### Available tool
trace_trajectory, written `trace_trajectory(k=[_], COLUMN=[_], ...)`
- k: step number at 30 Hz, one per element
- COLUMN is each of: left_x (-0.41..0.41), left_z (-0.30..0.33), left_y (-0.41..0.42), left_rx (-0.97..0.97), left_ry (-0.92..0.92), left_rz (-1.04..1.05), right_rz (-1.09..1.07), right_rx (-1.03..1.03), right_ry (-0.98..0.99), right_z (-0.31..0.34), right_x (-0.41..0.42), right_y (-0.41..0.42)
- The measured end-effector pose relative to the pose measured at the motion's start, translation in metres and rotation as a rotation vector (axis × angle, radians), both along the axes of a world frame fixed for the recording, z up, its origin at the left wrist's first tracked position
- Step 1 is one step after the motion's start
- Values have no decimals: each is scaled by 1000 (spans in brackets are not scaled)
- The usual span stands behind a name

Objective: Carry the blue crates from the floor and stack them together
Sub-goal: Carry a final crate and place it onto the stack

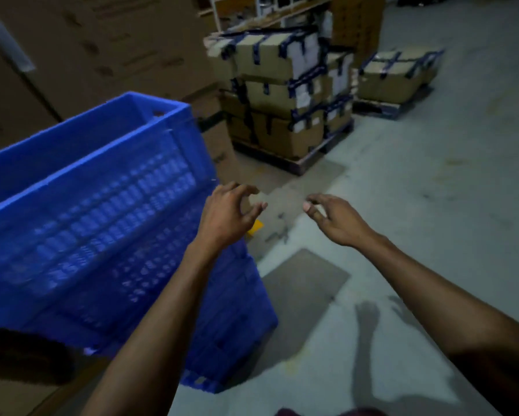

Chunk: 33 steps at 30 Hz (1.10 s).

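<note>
A stack of blue perforated crates (96, 223) fills the left half of the view, the top one open and empty. My left hand (228, 214) hovers at the stack's right edge, its fingers loosely curled and holding nothing. Further right, over bare floor, my right hand (333, 217) is held out with relaxed fingers, also empty. Neither hand touches a crate.
Taped cardboard boxes (282, 94) are piled on a pallet ahead, with a lower pallet of boxes (399, 76) to the right. Large cartons (81, 52) stand behind the crates. Flat cardboard sheets (303, 292) and a small yellow scrap (255, 228) lie on the grey floor.
</note>
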<state>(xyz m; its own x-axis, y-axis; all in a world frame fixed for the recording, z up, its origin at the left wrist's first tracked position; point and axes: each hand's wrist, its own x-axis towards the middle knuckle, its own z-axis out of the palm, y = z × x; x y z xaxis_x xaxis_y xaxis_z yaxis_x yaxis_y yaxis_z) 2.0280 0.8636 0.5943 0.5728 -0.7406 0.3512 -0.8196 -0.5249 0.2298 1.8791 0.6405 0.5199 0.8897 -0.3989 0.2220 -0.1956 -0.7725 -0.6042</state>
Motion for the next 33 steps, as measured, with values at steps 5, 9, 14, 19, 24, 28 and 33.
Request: trace_trajectory(k=[5, 9, 14, 19, 24, 28, 33], left_x=[-66, -116, -175, -221, -281, -318, -359], left_z=[-75, -140, -212, -266, -296, -320, -319], left_y=[-116, -185, -248, -310, -399, -473, -567], left_rx=[135, 275, 512, 694, 805, 951, 937], left_ry=[184, 367, 536, 635, 622, 628, 778], left_rz=[-223, -330, -489, -630, -829, -956, -991], right_rz=[-118, -336, -537, -834, -1021, -1164, -1458], right_rx=[197, 384, 574, 751, 895, 1000, 991], right_ry=[65, 173, 282, 301, 324, 375, 267], right_z=[-84, -154, -204, -235, -262, -284, -267], right_x=[-104, -201, -311, -381, -422, -458, -493], right_y=[-35, -53, -48, -48, -73, -102, -154])
